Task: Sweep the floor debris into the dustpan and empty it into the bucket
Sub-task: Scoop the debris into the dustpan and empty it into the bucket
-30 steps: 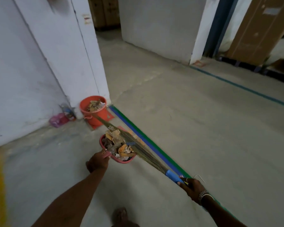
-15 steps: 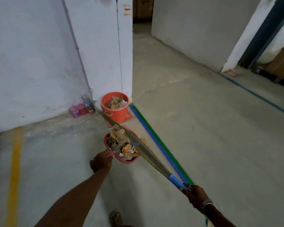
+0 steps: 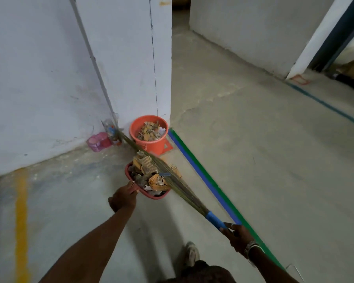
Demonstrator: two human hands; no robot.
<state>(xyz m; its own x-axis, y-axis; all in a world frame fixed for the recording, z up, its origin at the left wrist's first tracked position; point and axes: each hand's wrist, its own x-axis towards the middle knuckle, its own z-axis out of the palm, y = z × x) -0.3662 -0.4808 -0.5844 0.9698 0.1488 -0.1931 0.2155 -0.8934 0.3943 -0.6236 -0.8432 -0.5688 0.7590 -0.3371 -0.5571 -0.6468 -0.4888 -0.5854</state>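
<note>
The fingers (image 3: 131,185) of the left hand (image 3: 123,198), just below the centre of the frame, curl round the handle of the red dustpan (image 3: 151,196), which is heaped with debris (image 3: 149,176) of cardboard and paper. At lower right, the right hand (image 3: 236,234) grips the blue handle of the broom (image 3: 178,186). Its bristles slant up-left across the load. Just above the dustpan, the orange bucket (image 3: 151,142) stands against the white pillar (image 3: 131,58), holding scraps. To its left, a pink container (image 3: 98,141) and a clear bottle (image 3: 110,129) sit at the foot of the wall, by the bristle tips. Blue and green floor stripes (image 3: 202,180) run from the bucket towards lower right.
</note>
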